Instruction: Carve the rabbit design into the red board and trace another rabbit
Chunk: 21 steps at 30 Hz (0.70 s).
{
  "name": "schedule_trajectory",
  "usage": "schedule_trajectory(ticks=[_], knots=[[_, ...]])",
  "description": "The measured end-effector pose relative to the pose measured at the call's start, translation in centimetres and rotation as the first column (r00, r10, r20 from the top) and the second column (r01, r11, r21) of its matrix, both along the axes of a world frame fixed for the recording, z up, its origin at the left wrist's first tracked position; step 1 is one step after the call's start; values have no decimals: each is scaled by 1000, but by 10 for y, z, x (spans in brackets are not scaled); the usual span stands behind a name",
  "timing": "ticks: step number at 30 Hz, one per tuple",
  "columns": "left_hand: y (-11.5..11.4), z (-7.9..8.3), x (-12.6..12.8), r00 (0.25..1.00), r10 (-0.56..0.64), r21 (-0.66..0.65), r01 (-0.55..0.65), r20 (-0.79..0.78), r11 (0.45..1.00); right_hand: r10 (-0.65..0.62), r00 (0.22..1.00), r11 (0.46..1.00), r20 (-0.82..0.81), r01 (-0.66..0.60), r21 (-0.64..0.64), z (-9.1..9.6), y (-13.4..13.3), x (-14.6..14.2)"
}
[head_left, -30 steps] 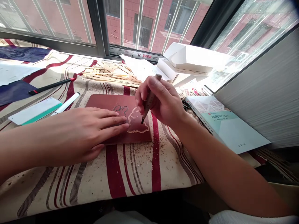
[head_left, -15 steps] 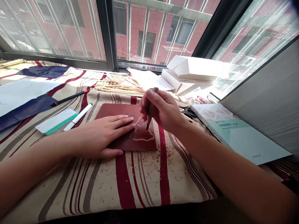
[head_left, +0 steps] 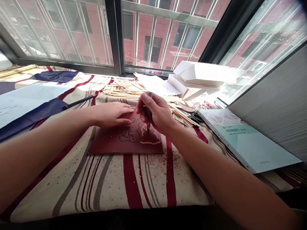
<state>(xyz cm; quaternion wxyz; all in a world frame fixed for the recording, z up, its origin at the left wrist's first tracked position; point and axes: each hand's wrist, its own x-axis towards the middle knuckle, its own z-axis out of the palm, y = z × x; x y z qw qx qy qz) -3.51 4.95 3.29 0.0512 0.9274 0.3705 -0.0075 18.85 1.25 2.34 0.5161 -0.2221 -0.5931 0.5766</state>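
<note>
The person leans over a striped cloth under a barred window, 2 bare forearms coming in from either side. The right hand is clenched round a slim carving tool, held upright and low, much like a pen, which would let the tip be steered in short, careful strokes. That tip rests on a pale cut outline in a dark red block, which lies flat near the middle of the cloth, between the 2 arms. The left hand is open, its fingers laid flat across the far part of the block, seemingly to pin it against the push of the tool. Dark drawn lines sit just beside the pale outline. Wood shavings are scattered on the cloth around the block. A black pen and a dark blue sheet lie off to the left, while scissors and a pale green book sit to the right, away from the working arms.
</note>
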Motion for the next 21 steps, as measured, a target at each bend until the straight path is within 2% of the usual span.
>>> schedule_trajectory(ticks=[3,6,9,13,17,21], knots=[[-3,-18,12,999,48,31,-49,17,998,35,998,999,-46,-34,24,0,-1,3],[-13,-26,14,996,86,66,-88,33,994,70,992,996,-104,-63,69,1,-1,3],[-20,-24,14,995,94,70,-95,25,993,85,990,993,-113,-75,95,1,-1,2],[-16,-18,18,996,84,48,-84,1,995,85,991,991,-105,-73,109,-2,1,2],[-15,-20,27,996,86,60,-85,-7,995,100,993,990,-70,-92,109,-2,2,4],[-23,-22,31,995,104,100,-104,12,989,138,989,985,-56,-131,114,4,-3,7]])
